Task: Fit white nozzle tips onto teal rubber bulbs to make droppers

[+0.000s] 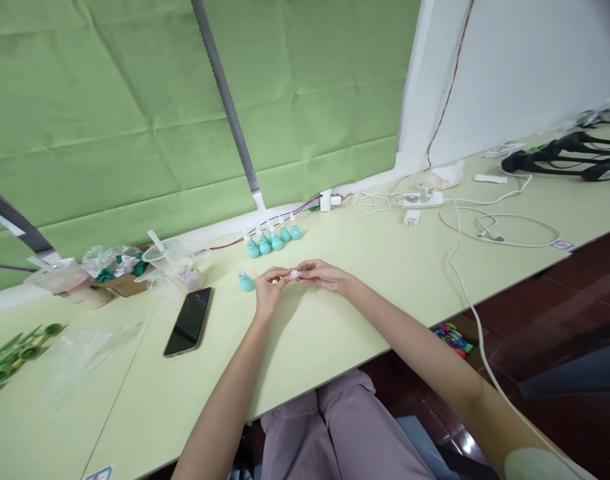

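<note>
My left hand (272, 283) and my right hand (319, 272) meet above the table, fingers of both pinched on a small white piece (294, 274) between them. Its exact kind is too small to make out. Just left of my left hand stands a single turquoise squeeze bulb (245, 282) with a pale top. Behind my hands, several more turquoise bulbs (276, 241) with clear or whitish nozzles stand upright in a close group.
A phone (189, 322) lies to the left, near plastic cups (177, 265) and a cardboard box (125, 283). Green tube-like pieces (15, 357) lie far left. At right are a power strip (422, 199), a white charger (412, 217) and a cable (457, 247) hanging over the table edge.
</note>
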The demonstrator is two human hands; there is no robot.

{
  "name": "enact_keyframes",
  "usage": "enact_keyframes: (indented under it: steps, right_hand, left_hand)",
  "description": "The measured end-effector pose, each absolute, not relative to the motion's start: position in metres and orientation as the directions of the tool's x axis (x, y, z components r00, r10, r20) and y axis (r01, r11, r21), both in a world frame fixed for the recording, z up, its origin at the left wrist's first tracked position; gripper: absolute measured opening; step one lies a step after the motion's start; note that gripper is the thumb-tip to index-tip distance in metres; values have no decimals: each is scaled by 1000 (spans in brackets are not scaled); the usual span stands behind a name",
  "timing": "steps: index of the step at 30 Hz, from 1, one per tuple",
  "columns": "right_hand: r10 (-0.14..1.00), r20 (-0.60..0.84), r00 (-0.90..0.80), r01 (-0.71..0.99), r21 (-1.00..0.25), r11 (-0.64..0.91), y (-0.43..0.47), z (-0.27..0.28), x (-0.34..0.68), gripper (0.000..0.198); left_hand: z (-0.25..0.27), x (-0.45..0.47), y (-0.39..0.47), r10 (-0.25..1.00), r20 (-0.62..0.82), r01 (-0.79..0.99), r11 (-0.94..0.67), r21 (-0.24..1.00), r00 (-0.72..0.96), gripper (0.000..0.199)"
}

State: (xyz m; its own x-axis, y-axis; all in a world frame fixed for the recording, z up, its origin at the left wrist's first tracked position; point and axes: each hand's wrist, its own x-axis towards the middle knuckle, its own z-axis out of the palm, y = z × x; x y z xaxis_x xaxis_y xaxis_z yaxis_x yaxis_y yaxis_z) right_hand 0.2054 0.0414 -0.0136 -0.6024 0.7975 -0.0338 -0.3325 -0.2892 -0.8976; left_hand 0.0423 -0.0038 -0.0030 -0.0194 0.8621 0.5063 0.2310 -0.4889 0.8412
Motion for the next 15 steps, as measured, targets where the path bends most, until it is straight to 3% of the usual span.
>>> enact_keyframes:
  steps: [15]
  right_hand:
    - [766, -61, -640, -320, -885, -338, 36, -10, 207, 28]
  left_hand:
    - [-2, 45, -10, 823, 568, 315, -546, 776, 27, 13]
